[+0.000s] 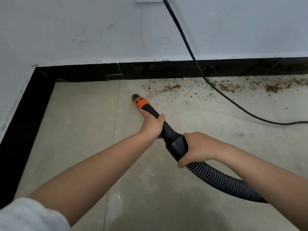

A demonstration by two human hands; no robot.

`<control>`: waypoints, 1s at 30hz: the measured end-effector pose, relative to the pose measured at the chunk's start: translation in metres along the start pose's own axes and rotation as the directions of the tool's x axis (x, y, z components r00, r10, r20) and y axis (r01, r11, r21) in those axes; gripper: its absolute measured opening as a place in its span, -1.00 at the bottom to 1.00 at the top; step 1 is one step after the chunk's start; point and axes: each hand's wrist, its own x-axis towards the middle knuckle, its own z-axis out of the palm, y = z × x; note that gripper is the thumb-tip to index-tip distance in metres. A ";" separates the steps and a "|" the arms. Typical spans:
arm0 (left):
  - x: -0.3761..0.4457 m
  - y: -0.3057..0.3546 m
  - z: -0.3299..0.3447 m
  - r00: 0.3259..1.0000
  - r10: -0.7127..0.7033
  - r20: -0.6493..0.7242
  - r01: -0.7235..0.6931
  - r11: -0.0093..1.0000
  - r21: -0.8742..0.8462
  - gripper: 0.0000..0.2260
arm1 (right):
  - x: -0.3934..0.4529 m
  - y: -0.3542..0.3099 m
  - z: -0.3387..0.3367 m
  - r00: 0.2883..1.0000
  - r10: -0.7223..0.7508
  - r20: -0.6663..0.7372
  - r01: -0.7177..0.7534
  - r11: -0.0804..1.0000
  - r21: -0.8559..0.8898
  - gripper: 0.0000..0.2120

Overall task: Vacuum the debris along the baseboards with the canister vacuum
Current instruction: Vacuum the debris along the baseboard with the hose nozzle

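Note:
A black vacuum nozzle [140, 102] with an orange collar points at the floor, its tip just left of the brown debris [168, 88] scattered along the black baseboard [150, 70]. My left hand [152, 125] grips the nozzle tube just behind the orange collar. My right hand [196, 148] holds the thick black cuff where the ribbed hose [221, 182] joins. The hose runs off to the lower right. More debris [271, 88] lies further right against the baseboard. The canister is out of view.
A black power cord [188, 47] hangs down the white wall from an outlet plate [145, 0], crosses the debris and trails right over the grey tiled floor [80, 122]. The baseboard turns a corner at the left [25, 117].

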 end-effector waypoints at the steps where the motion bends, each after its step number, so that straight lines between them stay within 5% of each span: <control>1: -0.004 -0.006 0.007 1.000 -0.013 0.001 0.013 1.000 0.006 -0.27 | -0.005 0.006 0.002 1.000 0.011 0.018 -0.011 1.000 -0.013 -0.54; 5: -0.016 -0.025 0.023 0.995 -0.078 -0.056 0.075 0.996 -0.041 -0.25 | -0.013 0.024 0.017 1.000 0.026 0.006 -0.026 0.997 -0.079 -0.53; 10: -0.022 -0.035 0.004 0.970 -0.168 -0.176 0.112 0.950 -0.292 -0.24 | -0.005 0.025 0.023 0.996 -0.039 -0.086 0.055 0.981 0.187 -0.62; 16: -0.036 -0.040 -0.022 0.945 -0.260 -0.199 0.114 0.831 -0.544 -0.34 | 0.003 0.001 0.006 0.991 -0.135 0.012 0.130 0.976 0.175 -0.60; 25: -0.023 -0.043 -0.058 0.915 -0.197 -0.352 0.021 0.895 -0.446 -0.39 | 0.020 -0.042 0.025 0.976 -0.192 -0.106 0.209 0.959 0.191 -0.61; 30: -0.017 -0.025 -0.057 0.933 -0.187 -0.308 0.033 0.895 -0.445 -0.43 | 0.014 -0.045 0.000 0.979 -0.186 -0.079 0.198 0.962 0.190 -0.66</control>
